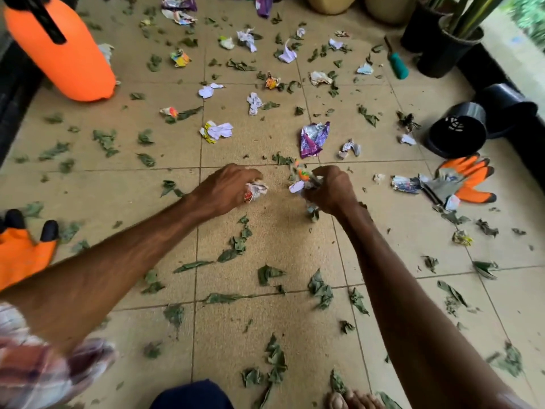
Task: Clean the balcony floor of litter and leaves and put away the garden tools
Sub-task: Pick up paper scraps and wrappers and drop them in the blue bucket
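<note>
Currently, we are clenching our left hand [231,184] around a crumpled paper scrap [257,191] and our right hand [331,188] around a wad of wrappers [302,180], both near the purple wrapper [314,139].

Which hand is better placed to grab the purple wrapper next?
Probably right. The right hand is just short of the purple wrapper; the left hand is farther off to the side. Both already grip litter.
</note>
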